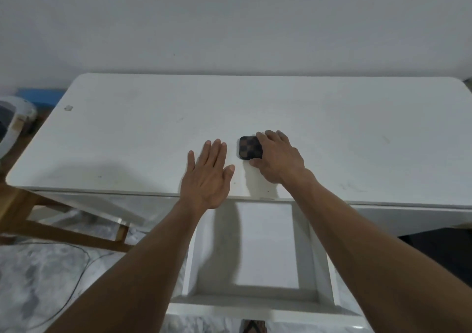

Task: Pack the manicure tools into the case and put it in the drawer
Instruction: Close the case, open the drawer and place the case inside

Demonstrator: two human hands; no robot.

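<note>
I am looking down into what reads as a room in a home, likely a bedroom or dressing corner. A plain white counter (153, 133) with rounded corners stands against a bare white wall (229, 21), carried on slanted wooden legs (63, 233). Its drawer (258, 299) is pulled open toward me, white inside. The floor (38, 276) below has a grey marbled pattern, with a thin dark cable (76, 281) trailing across it. At the left edge sits a white household appliance (12, 121), too cropped to identify.
</note>
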